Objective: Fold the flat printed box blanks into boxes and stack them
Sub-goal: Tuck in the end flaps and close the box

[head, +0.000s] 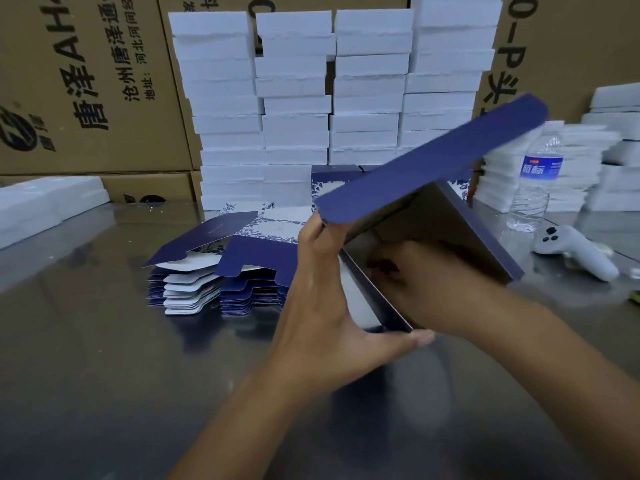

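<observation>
The one head camera is looking forward and down from the person's head, facing across the surface (104, 358) toward the white stacks (294, 98) and cartons (86, 81) at the back. It is sitting close to the work: both forearms are showing from the bottom edge, and the left hand (325, 296), right hand (422, 275) and box (433, 161) are filling the middle. The wide lens is bowing the frame's edges.
</observation>
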Demonstrator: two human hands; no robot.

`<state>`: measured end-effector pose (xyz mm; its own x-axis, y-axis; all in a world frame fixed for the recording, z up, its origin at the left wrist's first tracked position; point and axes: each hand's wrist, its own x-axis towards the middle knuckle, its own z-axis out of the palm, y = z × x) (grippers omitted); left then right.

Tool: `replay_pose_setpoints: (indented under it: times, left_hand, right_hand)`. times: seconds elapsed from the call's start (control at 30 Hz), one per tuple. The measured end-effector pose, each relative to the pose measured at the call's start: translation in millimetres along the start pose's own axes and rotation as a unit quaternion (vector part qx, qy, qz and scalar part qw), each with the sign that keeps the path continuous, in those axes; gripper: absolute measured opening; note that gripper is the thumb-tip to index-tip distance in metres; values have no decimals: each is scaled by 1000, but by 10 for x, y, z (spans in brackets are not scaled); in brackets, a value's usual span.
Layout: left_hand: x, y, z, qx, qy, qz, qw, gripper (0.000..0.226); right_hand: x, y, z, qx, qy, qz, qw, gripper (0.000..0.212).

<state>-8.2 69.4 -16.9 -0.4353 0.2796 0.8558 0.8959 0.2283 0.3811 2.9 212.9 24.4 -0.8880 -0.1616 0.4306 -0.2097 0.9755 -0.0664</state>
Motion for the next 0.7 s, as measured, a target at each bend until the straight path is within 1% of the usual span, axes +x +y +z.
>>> replay_pose_setpoints:
  times: [0.03, 0.1, 0.13, 0.2, 0.23, 0.27, 0.3, 0.37, 0.43, 0.47, 0.57, 0.6, 0.67, 0.7]
  left_hand:
    - [-1, -7, -7, -3, 1, -16, 1000, 111]
    - [-4, -20, -12, -3, 8, -65, 998, 116]
    - [-7, -25, -14, 0, 14, -92, 996, 117]
    - [-10, -31, -11, 9, 24, -126, 992, 121]
    - [-13, -35, -8, 14, 26, -132, 991, 122]
    - [-17, -33, -4, 18, 27, -135, 990, 121]
    - [-22, -27, 1, 19, 28, -136, 990, 118]
    - [-32, -20, 3, 14, 32, -137, 990, 113]
    - [-35, -18, 5, 5, 30, -136, 990, 110]
    - [-34, -21, 8, 2, 26, -135, 991, 110]
    - [-31, -37, 18, -15, 32, -128, 991, 113]
    - [-32, -42, 21, -16, 37, -121, 992, 109]
    - [-43, -51, 28, -8, 52, -110, 993, 92]
    - [-53, -53, 33, -6, 64, -112, 992, 82]
  right_hand:
    - [-34, -2, -33, 50, 49, -20, 997, 23]
    - [-109, -3, -94, 155, 131, -44, 978, 28]
    - [-145, 0, -107, 219, 157, -57, 961, 31]
    - [-221, -8, -93, 351, 178, -94, 914, 32]
    - [-266, -13, -65, 374, 189, -116, 901, 33]
    - [-307, -12, -19, 360, 207, -137, 900, 35]
    - [-339, 1, 39, 324, 227, -152, 906, 35]
    - [-370, 41, 156, 238, 269, -159, 920, 27]
    - [-394, 81, 274, 176, 322, -156, 917, 24]
    - [-407, 94, 315, 164, 345, -150, 912, 26]
    - [-455, 76, 357, 206, 379, -125, 894, 37]
    - [-466, 65, 348, 230, 384, -113, 887, 39]
    - [-470, 53, 331, 251, 402, -93, 876, 39]
    - [-464, 55, 327, 235, 409, -87, 877, 34]
